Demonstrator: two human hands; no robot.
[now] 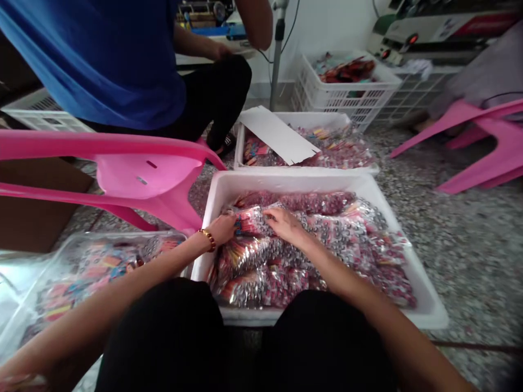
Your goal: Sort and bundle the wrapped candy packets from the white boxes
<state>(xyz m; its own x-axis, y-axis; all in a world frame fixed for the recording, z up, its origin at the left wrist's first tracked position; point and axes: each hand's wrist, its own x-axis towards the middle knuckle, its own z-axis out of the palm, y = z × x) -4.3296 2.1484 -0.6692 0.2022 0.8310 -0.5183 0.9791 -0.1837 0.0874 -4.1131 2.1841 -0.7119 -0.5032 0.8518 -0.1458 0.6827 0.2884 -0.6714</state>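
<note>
A white foam box point(425, 305) stands in front of my knees, filled with rows of small clear-wrapped packets point(253, 283) with pink and red contents. Over its back left part, my left hand point(224, 228), with a beaded bracelet on the wrist, grips the left end of a bundle of packets point(250, 220). At the bundle's other end is my right hand point(286, 224), its fingers curled down onto the wrappers. Parts of the fingertips on both hands are hidden. What exactly is inside the packets is too small to tell.
Behind stands a second foam box point(241, 149) of packets with a white board point(281, 133) across it. A pink chair point(147, 174) and a clear bin point(61, 256) are at left. A co-worker in a blue shirt point(122, 65) sits ahead. White crates point(351, 92) stand farther back.
</note>
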